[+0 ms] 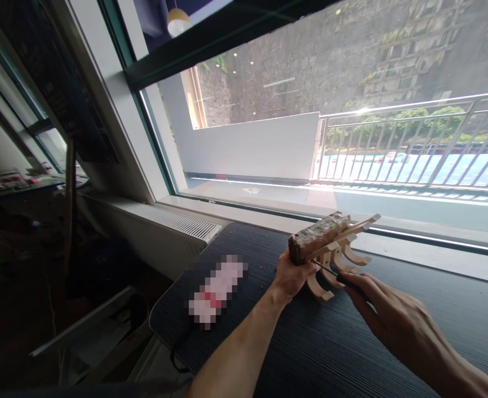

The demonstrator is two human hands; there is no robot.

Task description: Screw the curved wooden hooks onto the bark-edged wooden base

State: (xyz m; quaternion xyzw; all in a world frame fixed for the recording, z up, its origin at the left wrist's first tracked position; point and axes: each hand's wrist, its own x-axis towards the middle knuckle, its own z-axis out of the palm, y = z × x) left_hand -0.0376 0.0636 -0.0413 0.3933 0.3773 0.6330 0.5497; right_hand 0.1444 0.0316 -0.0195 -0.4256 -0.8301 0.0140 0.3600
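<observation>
My left hand (290,275) is closed around the near end of a small wooden model (331,246). The model has a dark, rough block on top and several curved pale wood ribs hanging below it. It is held tilted above the dark ribbed table (310,348), close to the window. My right hand (387,309) is pinched on a thin dark tool (334,275) whose tip reaches in among the ribs.
A pixelated pink and white object (218,288) lies on the table to the left of my left arm. A white radiator grille (173,221) and the window sill run behind the table. Left of the table the floor drops into a dark cluttered area.
</observation>
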